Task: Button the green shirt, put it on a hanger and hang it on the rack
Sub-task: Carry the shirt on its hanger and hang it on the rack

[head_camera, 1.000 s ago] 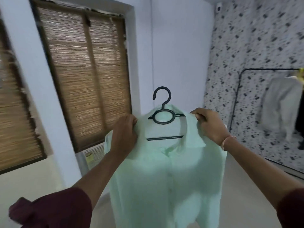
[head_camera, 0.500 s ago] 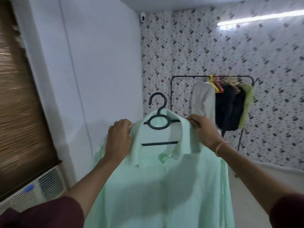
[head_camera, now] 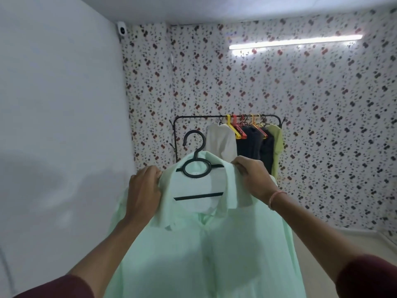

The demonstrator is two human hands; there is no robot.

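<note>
Both hands, left (head_camera: 144,190) and right (head_camera: 253,178), clamp the shirt (head_camera: 204,250) at its shoulders over the hanger (head_camera: 196,166), facing the rack (head_camera: 227,117) (well apart). Light, limp cloth; shoulders likely grip best.

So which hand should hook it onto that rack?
Probably the left hand: the rack's bare rail is on its side; clothes crowd the right hand's side. Both grip the green shirt.

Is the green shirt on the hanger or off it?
On. The hanger hook rises above the shirt collar, its bar inside the neck; left hand and right hand grip the shoulders.
</note>
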